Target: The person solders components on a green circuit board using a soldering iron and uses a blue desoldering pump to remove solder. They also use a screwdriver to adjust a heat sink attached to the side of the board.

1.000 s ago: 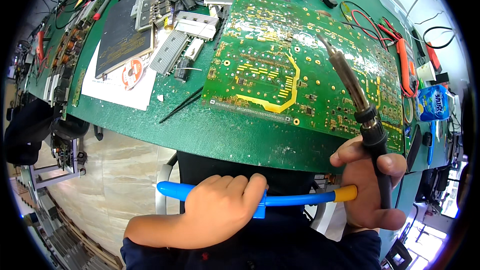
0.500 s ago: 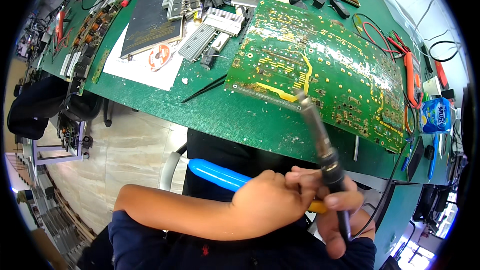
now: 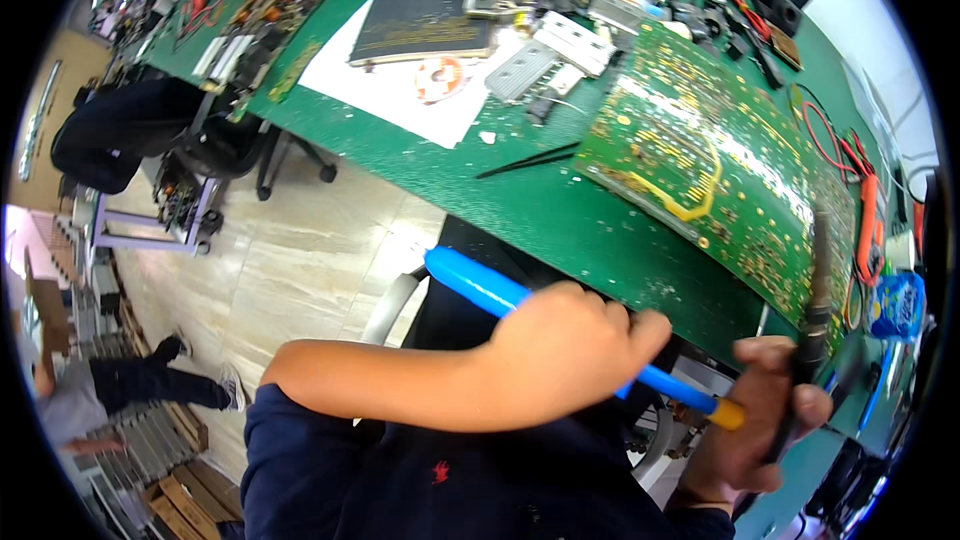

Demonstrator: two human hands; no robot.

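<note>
My left hand (image 3: 568, 357) is closed around a long blue tool with a yellow tip (image 3: 480, 285), held low in front of my body below the bench edge. My right hand (image 3: 752, 422) grips the black handle of a soldering iron (image 3: 814, 310), whose metal shaft points up beside the right end of a large green circuit board (image 3: 700, 165). The blue tool's yellow tip touches my right hand. The circuit board lies solder side up on the green bench (image 3: 500, 180), tilted toward its near right part.
Black tweezers (image 3: 528, 160) lie on the bench left of the board. Farther back sit a dark board on white paper (image 3: 420, 15), a solder reel (image 3: 438, 78) and grey heat sinks (image 3: 545, 50). Red cables (image 3: 862, 210) and a blue packet (image 3: 893, 306) are at right. Another person (image 3: 110, 400) stands at lower left.
My head has turned left, so the bench slid to the upper right. The soldering iron swung from near the board's front edge up along its right end. My left hand still holds the blue tool.
</note>
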